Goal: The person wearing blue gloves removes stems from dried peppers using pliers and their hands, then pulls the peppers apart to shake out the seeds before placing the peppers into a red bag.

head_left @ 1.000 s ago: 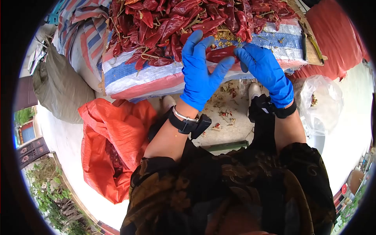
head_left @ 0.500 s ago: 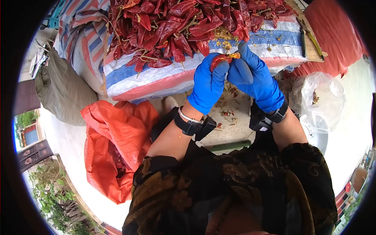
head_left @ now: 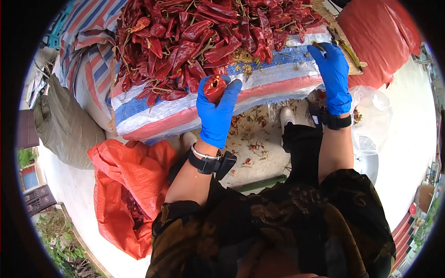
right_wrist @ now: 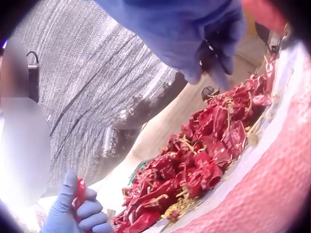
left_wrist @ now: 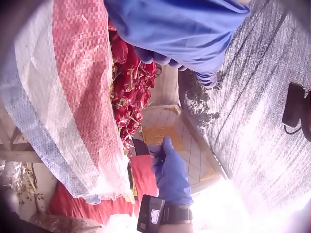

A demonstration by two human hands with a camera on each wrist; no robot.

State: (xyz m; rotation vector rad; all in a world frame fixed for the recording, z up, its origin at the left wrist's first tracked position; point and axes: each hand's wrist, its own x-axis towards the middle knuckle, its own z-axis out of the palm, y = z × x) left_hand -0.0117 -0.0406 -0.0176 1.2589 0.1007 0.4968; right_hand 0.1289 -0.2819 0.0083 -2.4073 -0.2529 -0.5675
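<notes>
My gloved left hand [head_left: 215, 109] grips a red dried chili pepper [head_left: 214, 89] near the front of the heap. The pepper's torn end faces up, with yellow seeds showing inside. In the right wrist view, the same chili stands out red between the thumb and curled fingers. Away to the right, my gloved right hand [head_left: 334, 74] is over the table's right end, with a small brownish piece [head_left: 319, 47] between thumb and fingers; I cannot tell exactly what it is. A large heap of dried red chilies [head_left: 185, 46] covers the striped woven sheet [head_left: 162, 118].
An open red woven sack [head_left: 125, 162] with chilies inside stands at lower left. A clear plastic bag [head_left: 373, 116] hangs by the table's right side. Behind it sits a full red sack [head_left: 380, 37], and a grey-green sack [head_left: 67, 125] leans at left. Scraps litter the floor [head_left: 252, 143].
Both hands met at the chili and its end was torn open. Now they are apart: the left has moved left with the chili, the right up and right with a small piece.
</notes>
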